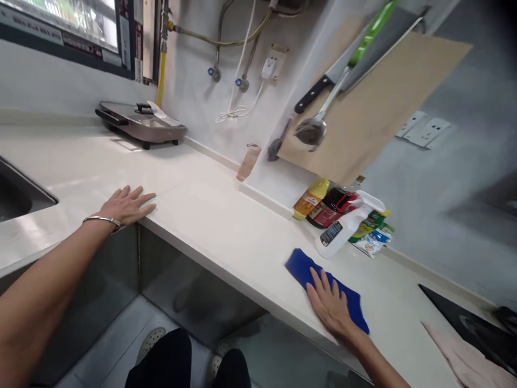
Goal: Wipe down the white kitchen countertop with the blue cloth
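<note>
A folded blue cloth (299,265) lies flat on the white countertop (210,215), near its front edge. My right hand (331,304) rests palm down on the cloth, fingers stretched out and pressing it to the surface. Further left, my left hand (127,206) is spread on the counter by the inner corner, with nothing under it that I can see. A silver bracelet (103,219) circles that wrist. Just behind the cloth stands a white spray bottle (339,231), apart from my fingers.
Bottles, including a yellow one (311,198), and small packets (371,240) line the wall. An electric griddle (141,124) sits in the back corner; a sink (24,191) is at left. A ladle (313,129) and knife (315,92) hang above. A pink cloth (464,350) lies right, beside a black hob (464,318).
</note>
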Tool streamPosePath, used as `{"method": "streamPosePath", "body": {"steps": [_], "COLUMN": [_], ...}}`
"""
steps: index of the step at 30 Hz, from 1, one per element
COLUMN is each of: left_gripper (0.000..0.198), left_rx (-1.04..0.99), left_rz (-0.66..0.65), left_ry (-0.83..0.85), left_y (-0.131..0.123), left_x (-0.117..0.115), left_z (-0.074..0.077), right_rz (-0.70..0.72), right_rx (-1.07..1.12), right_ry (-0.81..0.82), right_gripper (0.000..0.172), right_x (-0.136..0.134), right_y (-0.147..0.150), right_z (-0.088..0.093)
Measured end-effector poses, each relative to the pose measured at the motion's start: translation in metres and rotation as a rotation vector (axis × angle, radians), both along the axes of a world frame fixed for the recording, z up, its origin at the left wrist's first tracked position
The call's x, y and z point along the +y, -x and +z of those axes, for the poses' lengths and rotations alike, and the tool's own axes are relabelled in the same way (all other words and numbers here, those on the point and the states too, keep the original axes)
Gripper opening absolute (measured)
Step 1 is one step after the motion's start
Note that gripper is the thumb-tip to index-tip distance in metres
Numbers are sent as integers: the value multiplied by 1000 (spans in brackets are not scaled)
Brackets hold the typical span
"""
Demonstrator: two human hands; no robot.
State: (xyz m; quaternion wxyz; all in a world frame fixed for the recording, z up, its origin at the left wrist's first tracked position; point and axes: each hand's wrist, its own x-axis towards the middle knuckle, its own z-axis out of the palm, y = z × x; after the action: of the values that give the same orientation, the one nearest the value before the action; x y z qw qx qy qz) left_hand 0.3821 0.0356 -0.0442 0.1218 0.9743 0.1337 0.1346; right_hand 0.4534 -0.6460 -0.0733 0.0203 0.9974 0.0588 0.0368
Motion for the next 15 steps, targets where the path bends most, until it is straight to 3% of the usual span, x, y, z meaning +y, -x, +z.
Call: {"method": "streamPosePath", "body": {"steps": [4, 9, 15], "left_gripper": [74, 69, 63], "left_rx": [-1, 63, 166], "left_rz": [-12, 71, 115], "left_ry": [-14, -36, -68], "left_y": [-3, 6, 15], "left_x": [-3, -25, -41], "left_z": [-6, 4, 18], "right_rz": [62, 121, 282], "right_rx": [-6, 40, 40], "right_ry": [-19, -105, -42], "right_gripper": [78, 81, 75], "right_x": [120, 261, 415], "right_y": [-66, -143, -170], "right_z": [17, 31, 43]}}
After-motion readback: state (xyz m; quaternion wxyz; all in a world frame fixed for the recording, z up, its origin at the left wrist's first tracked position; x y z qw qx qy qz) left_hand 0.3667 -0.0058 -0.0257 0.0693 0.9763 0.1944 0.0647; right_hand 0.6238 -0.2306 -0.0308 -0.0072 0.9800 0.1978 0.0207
